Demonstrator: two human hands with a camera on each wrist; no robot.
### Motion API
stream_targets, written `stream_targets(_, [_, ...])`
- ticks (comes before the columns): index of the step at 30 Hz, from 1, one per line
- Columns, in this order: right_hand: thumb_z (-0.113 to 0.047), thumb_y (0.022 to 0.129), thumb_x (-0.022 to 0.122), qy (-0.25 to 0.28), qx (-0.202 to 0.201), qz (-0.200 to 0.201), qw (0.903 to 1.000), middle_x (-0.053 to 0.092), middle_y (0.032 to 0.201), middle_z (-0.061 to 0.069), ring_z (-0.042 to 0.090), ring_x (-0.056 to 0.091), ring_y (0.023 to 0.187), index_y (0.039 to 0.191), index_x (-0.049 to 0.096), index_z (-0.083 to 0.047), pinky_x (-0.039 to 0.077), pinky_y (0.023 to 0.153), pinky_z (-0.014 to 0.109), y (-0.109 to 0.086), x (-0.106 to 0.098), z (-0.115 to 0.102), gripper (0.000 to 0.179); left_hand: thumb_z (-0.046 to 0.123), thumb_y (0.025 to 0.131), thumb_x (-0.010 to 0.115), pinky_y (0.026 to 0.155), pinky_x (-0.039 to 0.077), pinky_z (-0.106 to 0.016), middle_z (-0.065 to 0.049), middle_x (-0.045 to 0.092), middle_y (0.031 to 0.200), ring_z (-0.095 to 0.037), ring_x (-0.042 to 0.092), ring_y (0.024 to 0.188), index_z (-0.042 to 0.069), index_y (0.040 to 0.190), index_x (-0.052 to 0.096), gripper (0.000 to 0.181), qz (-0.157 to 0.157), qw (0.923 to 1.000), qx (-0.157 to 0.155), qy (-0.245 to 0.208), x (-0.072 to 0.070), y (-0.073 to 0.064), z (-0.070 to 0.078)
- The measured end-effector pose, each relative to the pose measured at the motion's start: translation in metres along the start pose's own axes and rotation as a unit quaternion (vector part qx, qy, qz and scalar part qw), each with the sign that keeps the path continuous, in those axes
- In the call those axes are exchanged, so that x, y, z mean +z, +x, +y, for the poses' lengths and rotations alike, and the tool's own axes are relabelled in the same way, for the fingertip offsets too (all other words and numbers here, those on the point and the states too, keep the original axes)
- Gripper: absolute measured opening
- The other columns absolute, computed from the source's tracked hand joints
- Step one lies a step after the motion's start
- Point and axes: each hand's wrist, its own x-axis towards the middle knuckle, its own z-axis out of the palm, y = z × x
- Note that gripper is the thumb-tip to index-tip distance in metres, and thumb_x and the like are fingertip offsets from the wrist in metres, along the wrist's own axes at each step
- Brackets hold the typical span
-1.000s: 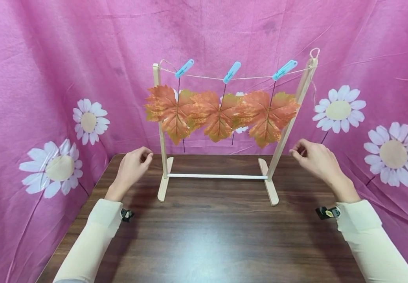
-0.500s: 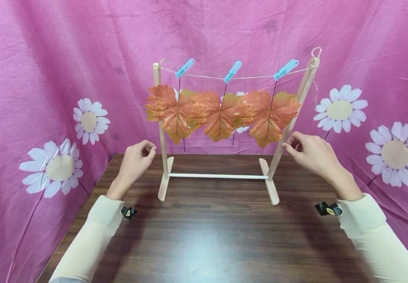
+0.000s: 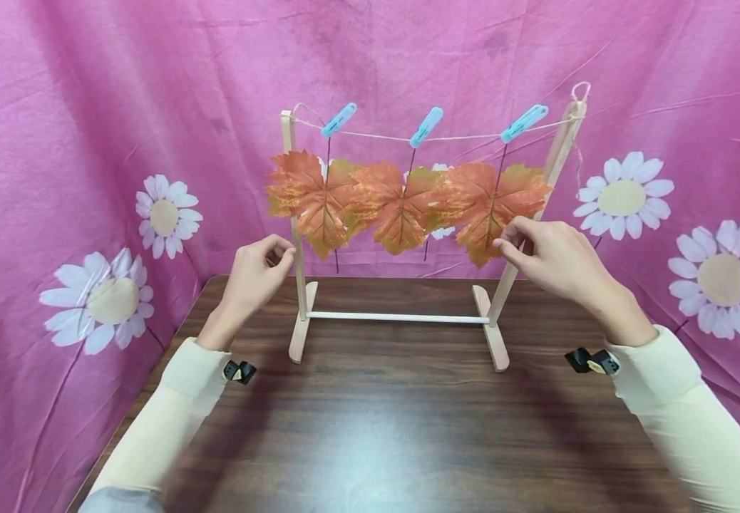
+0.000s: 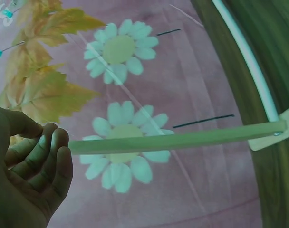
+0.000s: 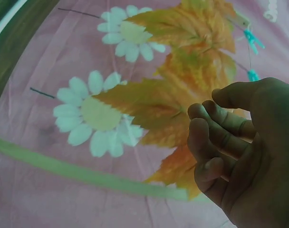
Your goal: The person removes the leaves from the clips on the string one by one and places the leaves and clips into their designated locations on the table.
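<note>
Three orange artificial maple leaves, the left leaf [image 3: 321, 206], middle leaf [image 3: 401, 206] and right leaf [image 3: 490, 206], hang side by side on a wooden rack [image 3: 301, 288]. Each stem is clipped by a blue clothespin [image 3: 426, 128] to a thin string [image 3: 376, 135] between the posts. My left hand [image 3: 256, 274] is beside the left post, fingers loosely curled, holding nothing. My right hand [image 3: 562, 260] hovers in front of the right post, fingertips overlapping the right leaf's lower edge; contact cannot be told. In the right wrist view its curled fingers [image 5: 199, 135] hold nothing.
The rack's feet [image 3: 498, 349] stand on a brown wood-grain table [image 3: 370, 420], joined by a white rod [image 3: 396, 318]. A pink curtain with printed daisies [image 3: 113, 299] hangs behind and at the sides. A string loop [image 3: 580, 91] tops the right post.
Both hands have risen and moved inward toward the rack; the right hand came from outside the right post to in front of it. The leaves stay hanging.
</note>
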Motion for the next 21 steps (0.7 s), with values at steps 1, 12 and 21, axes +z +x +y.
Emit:
stream_targets(1, [-0.026, 0.102, 0.070, 0.000, -0.004, -0.001, 1.0000, 0.063, 0.069, -0.004, 0.011, 0.054, 0.062, 0.092, 0.070, -0.018, 0.042, 0.058, 0.030, 0.002, -0.001, -0.003, 0.014, 0.009, 0.100, 0.068, 0.062, 0.045, -0.015, -0.007, 0.070, 0.073, -0.017, 0.061, 0.065, 0.003, 0.097, 0.076, 0.011, 0.002, 1.0000, 0.001, -0.003, 0.000, 0.001, 0.002])
stream_targets(12, [-0.022, 0.103, 0.070, 0.020, -0.045, 0.012, 0.9987, 0.060, 0.068, -0.003, 0.012, 0.051, 0.063, 0.092, 0.072, -0.016, 0.040, 0.059, 0.030, 0.025, -0.006, -0.032, 0.012, 0.008, 0.101, 0.069, 0.060, 0.046, -0.013, -0.009, 0.070, 0.072, -0.010, 0.059, 0.061, 0.002, 0.096, 0.076, 0.010, 0.036, 0.9981, 0.029, -0.040, -0.007, 0.018, 0.023])
stream_targets(21, [-0.024, 0.105, 0.067, 0.045, -0.065, 0.015, 0.9968, 0.059, 0.065, -0.004, 0.011, 0.049, 0.058, 0.091, 0.071, -0.016, 0.040, 0.058, 0.028, 0.040, -0.015, -0.049, 0.017, 0.008, 0.101, 0.068, 0.060, 0.049, -0.013, -0.012, 0.074, 0.075, -0.001, 0.060, 0.060, -0.001, 0.099, 0.076, 0.012, 0.047, 0.9954, 0.032, -0.076, -0.010, 0.030, 0.044])
